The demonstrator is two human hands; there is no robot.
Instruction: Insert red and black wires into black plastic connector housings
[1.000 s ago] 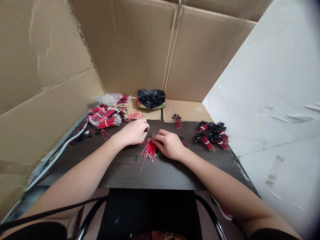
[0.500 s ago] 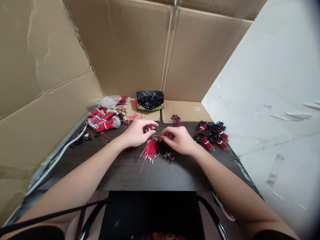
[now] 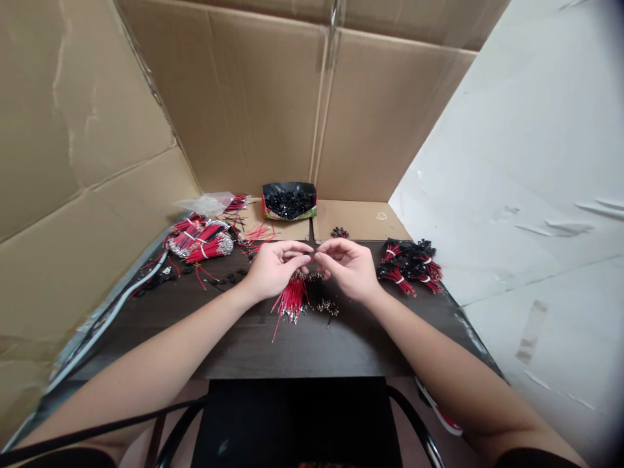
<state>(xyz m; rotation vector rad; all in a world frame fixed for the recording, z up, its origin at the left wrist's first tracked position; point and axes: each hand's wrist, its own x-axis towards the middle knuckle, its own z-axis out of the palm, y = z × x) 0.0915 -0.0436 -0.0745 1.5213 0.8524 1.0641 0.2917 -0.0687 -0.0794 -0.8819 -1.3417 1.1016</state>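
- Nearest, below the table edge: a black chair seat with curved dark metal tubing (image 3: 412,422) at either side.
- Dark brown wood-grain tabletop (image 3: 273,344), matte, with faint streaks.
- On it, a loose fan of thin red insulated wires with silvery crimped tips (image 3: 291,300), lying just under and in front of the hands; too many strands to count.
- Just right of that, a small cluster of dark wire ends with metal terminals (image 3: 327,305), touching the red fan.
- Left hand (image 3: 273,265) raised just above the fan, fingers curled narrow, thumb and forefinger pinched; whatever sits between them too small to make out.
- Right hand (image 3: 347,263) opposite, fingertips nearly meeting those of the left, likewise pinched close; held item cannot be told.
- To the right, several tied bundles of red wires with black plastic plugs (image 3: 409,265), white ties around them; exact count unclear.
- To the left, a heap of red wire bundles with shiny metal ends (image 3: 199,240), near scattered small black parts (image 3: 229,278).
- Farther back, a crumpled clear plastic bag (image 3: 207,203).
- At the rear, an open foil-lined pouch of small black connectors (image 3: 289,200), green and red print on it unreadable.
- Around all this, creased brown corrugated cardboard walls (image 3: 253,97); on the right, a scuffed white panel (image 3: 511,169).
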